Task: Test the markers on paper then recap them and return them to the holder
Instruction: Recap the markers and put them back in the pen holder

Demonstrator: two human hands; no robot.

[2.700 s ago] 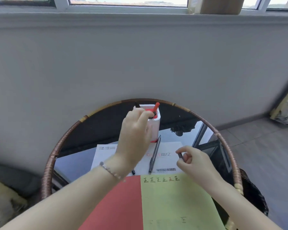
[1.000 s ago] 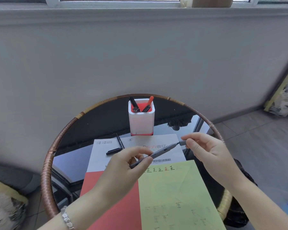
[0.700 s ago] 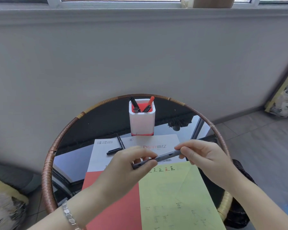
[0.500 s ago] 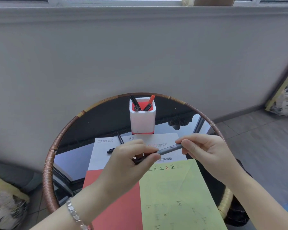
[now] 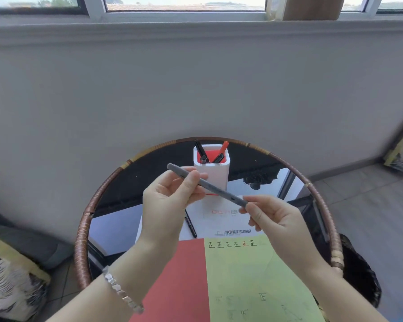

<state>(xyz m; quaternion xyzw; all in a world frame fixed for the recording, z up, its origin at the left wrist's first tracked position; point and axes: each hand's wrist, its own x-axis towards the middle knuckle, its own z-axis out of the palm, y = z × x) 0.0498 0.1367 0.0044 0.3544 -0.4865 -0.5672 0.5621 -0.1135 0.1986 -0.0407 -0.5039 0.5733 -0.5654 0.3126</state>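
Seemingly capped: grey marker (image 5: 209, 185) held in the air between both hands.
Left hand (image 5: 170, 201) pinches the marker near its far end; the shaft slants down to the right, in front of the white holder (image 5: 216, 173), and the right hand (image 5: 277, 219) pinches its near end. No bare tip shows, so recapping looks done. Next, one hand should let go while the other tips it upright into the holder, clear of the markers already standing there.

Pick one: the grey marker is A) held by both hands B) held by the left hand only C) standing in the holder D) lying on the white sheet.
A: the left hand and right hand each pinch the grey marker, holding it in the air.
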